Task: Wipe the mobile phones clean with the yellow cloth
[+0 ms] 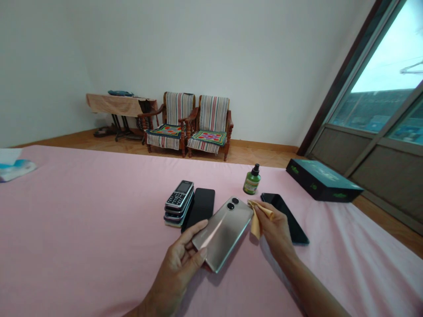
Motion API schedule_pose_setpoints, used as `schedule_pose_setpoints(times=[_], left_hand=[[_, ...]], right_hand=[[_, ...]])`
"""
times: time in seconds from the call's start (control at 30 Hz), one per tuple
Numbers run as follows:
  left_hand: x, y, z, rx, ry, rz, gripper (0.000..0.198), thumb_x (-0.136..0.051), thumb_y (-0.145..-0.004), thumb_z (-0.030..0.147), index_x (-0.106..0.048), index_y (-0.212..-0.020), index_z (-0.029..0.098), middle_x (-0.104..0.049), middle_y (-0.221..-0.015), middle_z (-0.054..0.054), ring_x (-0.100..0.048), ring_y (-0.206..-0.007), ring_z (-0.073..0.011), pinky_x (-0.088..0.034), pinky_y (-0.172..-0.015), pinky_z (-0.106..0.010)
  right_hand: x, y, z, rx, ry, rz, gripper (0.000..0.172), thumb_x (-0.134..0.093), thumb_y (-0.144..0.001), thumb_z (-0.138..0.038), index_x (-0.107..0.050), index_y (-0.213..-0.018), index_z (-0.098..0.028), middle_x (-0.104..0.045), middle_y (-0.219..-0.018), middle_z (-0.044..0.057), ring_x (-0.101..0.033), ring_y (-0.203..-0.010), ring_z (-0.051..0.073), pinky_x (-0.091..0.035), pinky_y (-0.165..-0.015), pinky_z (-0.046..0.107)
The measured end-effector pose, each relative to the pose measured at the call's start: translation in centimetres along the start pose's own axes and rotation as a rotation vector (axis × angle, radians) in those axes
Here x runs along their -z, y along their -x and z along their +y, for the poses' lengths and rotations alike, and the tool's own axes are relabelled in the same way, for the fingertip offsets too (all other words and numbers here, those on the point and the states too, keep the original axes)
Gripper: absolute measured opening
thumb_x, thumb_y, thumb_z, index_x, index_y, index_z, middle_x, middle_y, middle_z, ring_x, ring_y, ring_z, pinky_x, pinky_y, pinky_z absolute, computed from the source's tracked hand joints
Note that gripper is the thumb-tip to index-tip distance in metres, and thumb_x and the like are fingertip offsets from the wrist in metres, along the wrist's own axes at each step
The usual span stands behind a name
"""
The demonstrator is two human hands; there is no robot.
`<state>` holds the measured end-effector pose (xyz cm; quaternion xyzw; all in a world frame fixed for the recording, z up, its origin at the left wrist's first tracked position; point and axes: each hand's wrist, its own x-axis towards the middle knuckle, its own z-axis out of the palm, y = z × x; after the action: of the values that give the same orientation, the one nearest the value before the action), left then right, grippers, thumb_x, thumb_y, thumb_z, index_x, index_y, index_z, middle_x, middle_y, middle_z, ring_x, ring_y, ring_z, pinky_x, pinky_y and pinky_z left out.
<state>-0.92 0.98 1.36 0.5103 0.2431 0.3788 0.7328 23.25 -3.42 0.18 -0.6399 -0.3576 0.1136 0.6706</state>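
Note:
My left hand point(178, 264) holds a champagne-gold smartphone point(223, 233) by its lower edge, back facing up, with its dual camera lenses at the far end. My right hand point(272, 226) pinches a yellow cleaning cloth point(255, 219) against the phone's right edge. Beneath that hand lies a black smartphone point(289, 218), face up. A keypad mobile phone point(179, 196) tops a small stack of phones at the left, touching another black smartphone point(201, 207). A green spray bottle point(251, 180) with a black nozzle stands upright beyond the hands.
Everything lies on a pink bed sheet point(99, 220). A dark teal box point(322, 180) sits near its far right edge, and a paper packet point(15, 165) lies at the left. Beyond are a wooden floor, two striped wooden armchairs point(188, 125), a cloth-covered table point(117, 105) and a window point(376, 88).

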Motion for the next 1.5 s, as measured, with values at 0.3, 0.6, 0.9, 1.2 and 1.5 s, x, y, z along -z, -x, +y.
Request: schedule_pose_setpoints(times=[0.3, 0.6, 0.9, 1.2, 1.5], left_hand=[[0.2, -0.1, -0.6, 0.138, 0.064, -0.130, 0.079, -0.081, -0.074, 0.042, -0.046, -0.140, 0.016, -0.069, -0.089, -0.009, -0.064, -0.070, -0.0163, -0.053, -0.066, -0.027], [0.4, 0.9, -2.0, -0.003, -0.507, -0.293, 0.064, -0.058, -0.091, 0.041, -0.039, -0.145, 0.014, -0.058, -0.068, -0.001, -0.051, -0.054, -0.0135, -0.044, -0.051, -0.023], [0.2, 1.3, -1.3, -0.390, -1.150, -0.459, 0.060, -0.069, -0.083, 0.019, -0.048, -0.138, 0.008, -0.059, -0.098, -0.015, -0.059, -0.085, -0.0253, -0.055, -0.076, -0.034], [-0.4, 1.6, -0.6, -0.259, -1.276, -0.492, 0.045, -0.067, -0.080, 0.011, -0.057, -0.124, 0.009, -0.060, -0.094, -0.011, -0.058, -0.083, -0.0239, -0.055, -0.077, -0.035], [-0.1, 1.4, -1.6, -0.392, -1.298, -0.459, 0.057, -0.072, -0.078, 0.011, -0.051, -0.130, 0.013, -0.060, -0.093, -0.008, -0.058, -0.083, -0.0239, -0.056, -0.073, -0.033]], right_hand=[[-0.1, 1.0, -0.8, -0.192, -0.250, -0.025, 0.037, -0.072, -0.074, -0.044, -0.075, -0.099, -0.016, -0.074, -0.102, 0.011, -0.068, -0.091, 0.025, -0.054, -0.077, 0.035], [0.0, 1.0, -0.9, -0.295, -0.264, -0.047, 0.035, -0.076, -0.070, -0.041, -0.075, -0.092, -0.014, -0.074, -0.083, 0.008, -0.066, -0.069, 0.019, -0.051, -0.061, 0.028], [-0.3, 1.3, -2.1, -0.095, -0.045, -0.062, 0.026, -0.074, -0.069, -0.039, -0.078, -0.083, -0.018, -0.068, -0.085, 0.008, -0.062, -0.082, 0.024, -0.049, -0.073, 0.035], [-1.5, 2.9, -2.7, 0.320, 0.117, -0.206, 0.022, -0.060, -0.084, -0.020, -0.075, -0.099, -0.024, -0.057, -0.088, 0.005, -0.059, -0.084, 0.020, -0.048, -0.075, 0.033], [0.0, 5.0, -3.0, 0.433, 0.198, -0.304, 0.031, -0.055, -0.085, -0.008, -0.071, -0.106, -0.023, -0.055, -0.090, 0.005, -0.060, -0.081, 0.017, -0.050, -0.067, 0.025]])
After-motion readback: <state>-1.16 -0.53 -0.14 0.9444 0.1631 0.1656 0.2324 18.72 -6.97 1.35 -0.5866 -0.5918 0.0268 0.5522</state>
